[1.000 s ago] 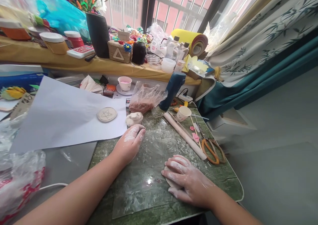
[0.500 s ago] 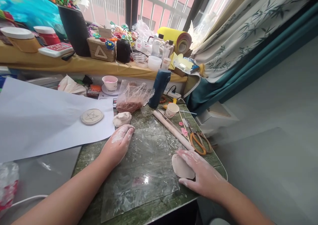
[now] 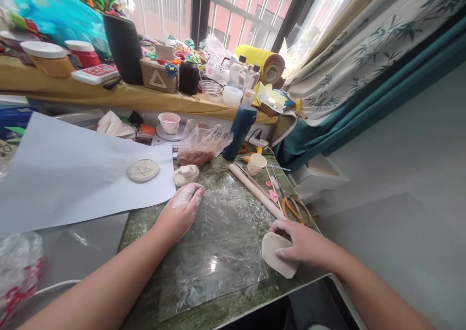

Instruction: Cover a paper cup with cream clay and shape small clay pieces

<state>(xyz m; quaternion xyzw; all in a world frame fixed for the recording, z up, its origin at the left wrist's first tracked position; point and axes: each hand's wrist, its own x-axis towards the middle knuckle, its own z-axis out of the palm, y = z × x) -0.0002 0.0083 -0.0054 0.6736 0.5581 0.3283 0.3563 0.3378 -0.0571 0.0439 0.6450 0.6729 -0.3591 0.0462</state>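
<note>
A flat, pale slab of clay [image 3: 274, 258] with rounded corners is pinched in my right hand [image 3: 296, 242], thumb on its upper face and fingers behind its far edge. It is held at the right edge of a clear sheet [image 3: 214, 252] smeared with white. My left hand [image 3: 184, 206], whitened with clay, lies on the sheet's far left corner with the fingers stretched forward. Just beyond it sits a lump of white clay [image 3: 186, 175]. A round clay disc [image 3: 143, 170] marked with a star rests on white paper [image 3: 91, 174] to the left.
Right of the sheet lie a rolling pin [image 3: 257, 191], orange-handled scissors [image 3: 293, 211] and a paper cup [image 3: 257, 163]. Farther back stand a dark blue bottle [image 3: 238, 133] and a plastic bag of brown clay [image 3: 198, 150]. A crowded windowsill [image 3: 127, 94] runs behind.
My right hand has turned over and now pinches the slab, which is tipped up and shows more of its face. My left hand stays on the sheet's corner. The view has shifted slightly.
</note>
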